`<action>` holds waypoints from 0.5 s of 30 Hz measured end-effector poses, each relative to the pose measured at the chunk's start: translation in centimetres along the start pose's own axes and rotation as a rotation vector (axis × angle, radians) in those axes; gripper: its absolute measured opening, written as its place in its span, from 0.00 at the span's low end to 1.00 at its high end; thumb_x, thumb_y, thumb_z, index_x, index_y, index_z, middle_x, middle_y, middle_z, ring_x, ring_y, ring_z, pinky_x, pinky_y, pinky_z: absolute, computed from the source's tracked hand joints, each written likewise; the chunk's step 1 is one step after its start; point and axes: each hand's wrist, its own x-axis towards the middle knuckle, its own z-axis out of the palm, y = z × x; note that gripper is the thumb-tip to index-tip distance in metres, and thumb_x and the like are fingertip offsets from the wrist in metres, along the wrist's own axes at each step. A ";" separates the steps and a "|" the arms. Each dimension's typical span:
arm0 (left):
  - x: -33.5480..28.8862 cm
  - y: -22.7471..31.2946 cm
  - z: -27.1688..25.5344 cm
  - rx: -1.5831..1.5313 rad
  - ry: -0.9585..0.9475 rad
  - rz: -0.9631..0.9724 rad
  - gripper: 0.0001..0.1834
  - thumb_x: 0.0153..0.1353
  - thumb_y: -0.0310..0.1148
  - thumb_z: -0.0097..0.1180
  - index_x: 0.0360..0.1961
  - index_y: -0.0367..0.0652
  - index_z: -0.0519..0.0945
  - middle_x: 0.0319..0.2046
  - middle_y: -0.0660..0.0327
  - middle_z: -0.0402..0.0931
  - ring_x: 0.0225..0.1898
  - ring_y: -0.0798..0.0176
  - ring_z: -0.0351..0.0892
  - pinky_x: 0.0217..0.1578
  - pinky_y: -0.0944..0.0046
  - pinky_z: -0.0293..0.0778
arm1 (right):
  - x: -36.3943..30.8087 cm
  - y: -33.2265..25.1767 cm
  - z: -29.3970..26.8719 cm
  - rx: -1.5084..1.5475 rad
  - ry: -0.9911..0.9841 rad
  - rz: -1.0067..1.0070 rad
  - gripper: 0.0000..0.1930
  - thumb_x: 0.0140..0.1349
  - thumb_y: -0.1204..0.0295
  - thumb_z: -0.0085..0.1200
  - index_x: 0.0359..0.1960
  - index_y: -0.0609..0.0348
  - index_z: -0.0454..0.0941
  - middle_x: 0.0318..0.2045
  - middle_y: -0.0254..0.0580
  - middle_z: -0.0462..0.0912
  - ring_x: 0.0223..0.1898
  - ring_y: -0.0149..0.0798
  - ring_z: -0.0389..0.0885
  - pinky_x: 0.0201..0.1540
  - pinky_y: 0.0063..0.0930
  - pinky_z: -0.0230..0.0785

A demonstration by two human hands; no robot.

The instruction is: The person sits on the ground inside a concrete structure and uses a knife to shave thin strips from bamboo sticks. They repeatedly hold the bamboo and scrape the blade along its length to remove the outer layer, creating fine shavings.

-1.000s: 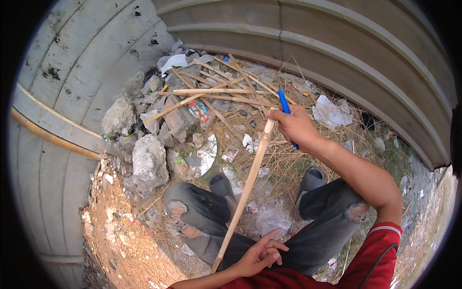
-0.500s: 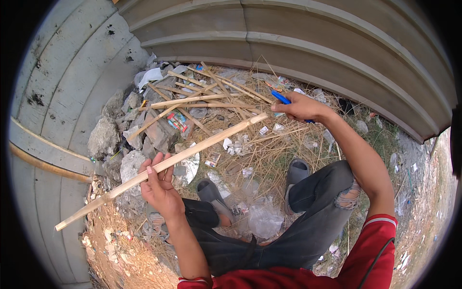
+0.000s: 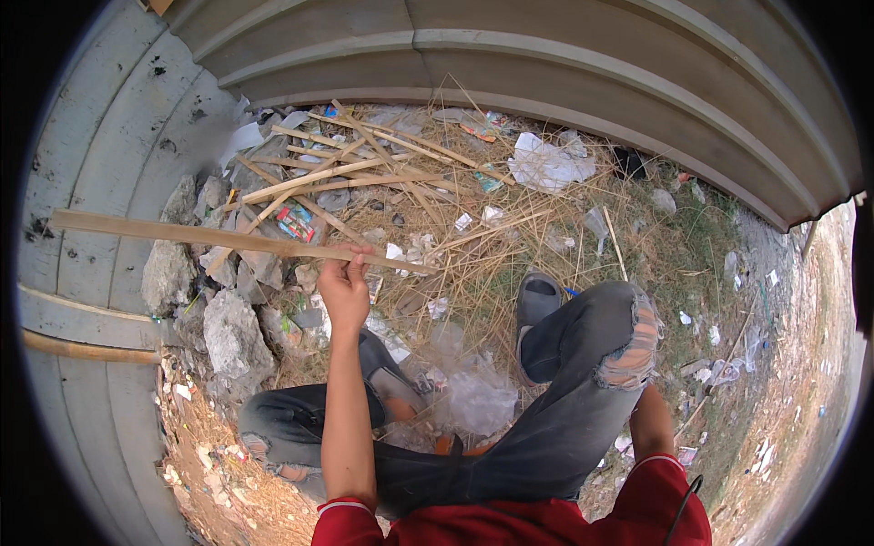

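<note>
My left hand (image 3: 343,287) pinches a long, flat bamboo strip (image 3: 209,235) near its right end, with the fingers closed around it. The strip reaches left over the rocks and in front of the grey wall, held off the ground. My right forearm (image 3: 651,423) goes down behind my bent right leg, which hides the hand. A small bit of blue (image 3: 572,291) shows beside the top of that knee; I cannot make out what it belongs to. Beyond the left hand, a loose pile of bamboo strips (image 3: 364,179) lies crisscrossed on the ground.
Broken rocks (image 3: 235,332) lie left of my feet, against the pale metal wall (image 3: 118,164). Ribbed metal sheeting (image 3: 583,68) closes off the far side. Dry straw, crumpled white paper (image 3: 551,162) and clear plastic (image 3: 478,400) litter the ground around my sandals (image 3: 539,296).
The left hand has swung the strip up and left, now holding it nearer its right end. My right hand, earlier out front with a slim blue tool, has dropped behind the right leg.
</note>
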 end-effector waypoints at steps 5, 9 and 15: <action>-1.9 -6.2 -3.6 0.224 0.006 -0.036 0.07 0.71 0.18 0.46 0.47 0.35 0.73 0.44 0.51 0.83 0.49 0.61 0.84 0.50 0.63 0.81 | -8.5 3.0 1.3 -0.123 -0.163 0.456 0.36 0.57 0.47 0.61 0.65 0.45 0.65 0.66 0.53 0.62 0.67 0.56 0.62 0.61 0.57 0.63; -0.5 -8.6 -0.1 0.206 -0.059 -0.056 0.07 0.72 0.19 0.46 0.48 0.35 0.72 0.45 0.52 0.83 0.49 0.61 0.83 0.51 0.63 0.81 | -13.1 12.7 2.1 -0.161 -0.280 0.839 0.34 0.57 0.49 0.59 0.64 0.44 0.66 0.59 0.50 0.67 0.61 0.56 0.67 0.57 0.60 0.63; -0.3 -7.3 -2.5 0.405 -0.059 -0.072 0.07 0.71 0.19 0.47 0.48 0.34 0.72 0.43 0.53 0.84 0.48 0.62 0.84 0.50 0.63 0.82 | -6.6 9.5 3.1 -0.052 0.077 0.661 0.30 0.59 0.50 0.58 0.61 0.48 0.70 0.59 0.52 0.70 0.60 0.55 0.69 0.55 0.60 0.64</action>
